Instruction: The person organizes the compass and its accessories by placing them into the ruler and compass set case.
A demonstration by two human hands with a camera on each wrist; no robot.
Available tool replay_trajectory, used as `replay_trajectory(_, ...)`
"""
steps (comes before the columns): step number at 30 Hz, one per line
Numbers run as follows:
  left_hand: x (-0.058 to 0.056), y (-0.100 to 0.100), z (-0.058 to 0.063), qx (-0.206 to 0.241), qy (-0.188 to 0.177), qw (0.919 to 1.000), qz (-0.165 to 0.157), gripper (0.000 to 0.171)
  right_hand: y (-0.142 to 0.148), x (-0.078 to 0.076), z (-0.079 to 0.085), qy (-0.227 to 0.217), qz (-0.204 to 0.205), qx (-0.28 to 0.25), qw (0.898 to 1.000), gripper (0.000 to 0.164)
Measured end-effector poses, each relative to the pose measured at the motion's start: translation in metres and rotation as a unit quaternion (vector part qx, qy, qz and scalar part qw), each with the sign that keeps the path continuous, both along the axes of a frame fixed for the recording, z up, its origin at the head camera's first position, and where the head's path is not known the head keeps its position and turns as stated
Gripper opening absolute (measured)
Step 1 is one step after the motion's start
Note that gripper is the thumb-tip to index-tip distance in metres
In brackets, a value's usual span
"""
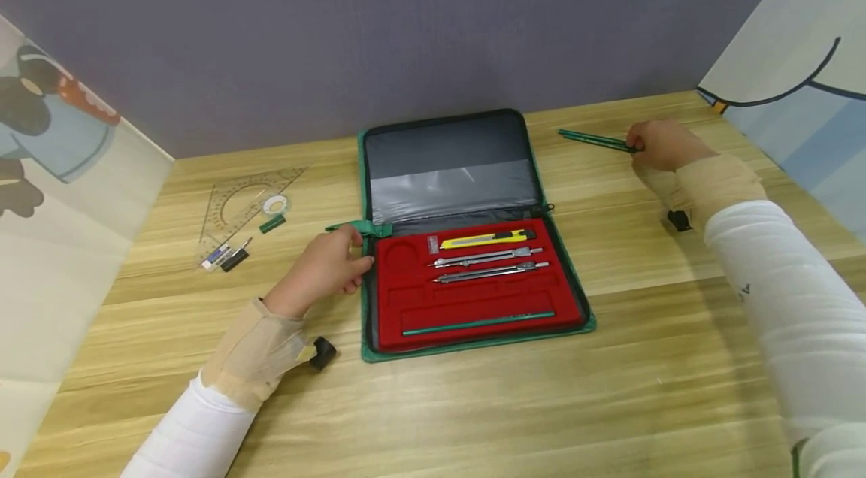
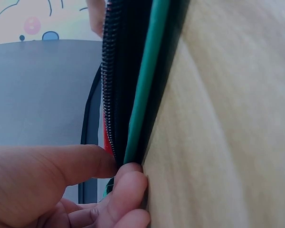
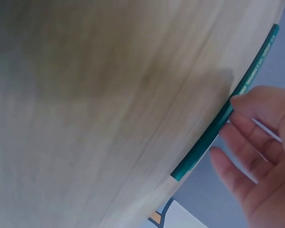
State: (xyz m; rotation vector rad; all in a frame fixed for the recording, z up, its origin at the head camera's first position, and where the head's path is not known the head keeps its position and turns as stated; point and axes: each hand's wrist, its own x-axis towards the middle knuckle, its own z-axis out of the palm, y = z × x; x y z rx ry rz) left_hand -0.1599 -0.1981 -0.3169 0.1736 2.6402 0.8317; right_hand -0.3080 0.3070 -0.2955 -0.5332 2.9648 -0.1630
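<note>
A zip-up drawing set case [image 1: 446,143] with green edges lies unfolded on the table. Its red insert [image 1: 399,320] holds a yellow utility knife [image 1: 473,240], two metal compasses [image 1: 483,258], a small clear box [image 1: 433,244] and a green pencil [image 1: 478,324]. With thumb and fingers my left hand [image 1: 321,267] pinches the case's left edge, where the zipper teeth [image 2: 107,95] show close up. Off to the right, my right hand [image 1: 666,143] pinches a green pencil [image 3: 209,135] near one end of a green pair [image 1: 595,138]; whether it holds both is unclear.
Left of the case lie a clear set square [image 1: 219,207], a white tape roll [image 1: 275,204], a green eraser-like block [image 1: 273,223] and several small items, including a white eraser [image 1: 216,257]. A grey wall [image 1: 433,27] closes off the table's back.
</note>
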Motion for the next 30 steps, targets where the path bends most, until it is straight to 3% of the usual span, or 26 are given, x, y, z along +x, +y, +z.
replay_trajectory(6, -0.001, 0.001, 0.001, 0.002, -0.007, 1.0000, 0.001, 0.033, 0.006, -0.003, -0.002, -0.010, 0.013, -0.021, 1.000, 0.026)
replay_trajectory(17, -0.003, 0.002, 0.000, 0.002, -0.005, 1.0000, 0.002, 0.034, 0.013, -0.007, -0.004, -0.005, 0.058, -0.009, 0.998, 0.014)
replay_trajectory(30, -0.005, 0.003, -0.001, 0.012, -0.013, 0.9998, 0.000, 0.035, 0.017, -0.003, -0.005, -0.006, 0.043, -0.030, 0.999, 0.019)
